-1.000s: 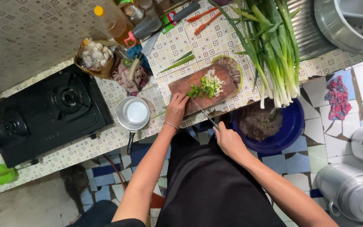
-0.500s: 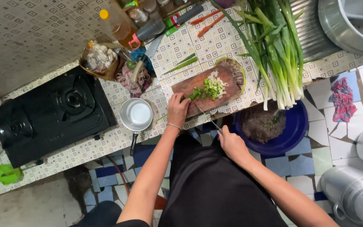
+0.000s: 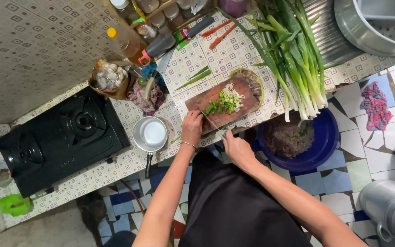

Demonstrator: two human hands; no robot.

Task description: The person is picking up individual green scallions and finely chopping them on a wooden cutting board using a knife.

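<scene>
Head view, looking straight down: left hand (image 3: 192, 128) rested on the near-left edge of the wooden cutting board (image 3: 243, 91), fingers together and pressed down on the board just beside the heap of chopped spring onion (image 3: 225, 101). Right hand (image 3: 236, 147) at the tabletop's near edge, fingers clamped on the handle of a knife (image 3: 212, 122), thin blade angled up across the board toward the left hand and the chopped heap. Chopped pieces, green and white mixed, lay piled in the middle of the board; board itself set slantwise on the patterned tiled tabletop (image 3: 234, 50). Large bunch of whole spring onions (image 3: 296, 59) lay just right of the board, white ends pointing toward the person. Below those, off the tabletop edge, a blue bowl (image 3: 323, 142) with a brownish minced mass inside. Left of the board, a small metal saucepan (image 3: 151, 135) with a white inside, handle pointing toward the person. Farther left, a black two-burner gas stove (image 3: 56, 137). Behind the saucepan, a bag of garlic bulbs (image 3: 108, 77) and a bottle of oil with a yellow cap (image 3: 125, 43). Two red chillies (image 3: 218, 33) near the back of the tabletop, well apart from the board. Big metal pot (image 3: 371, 23) at the far right corner, more metal pots (image 3: 394, 208) on the mosaic floor at right. Black clothing filled the lower middle.
</scene>
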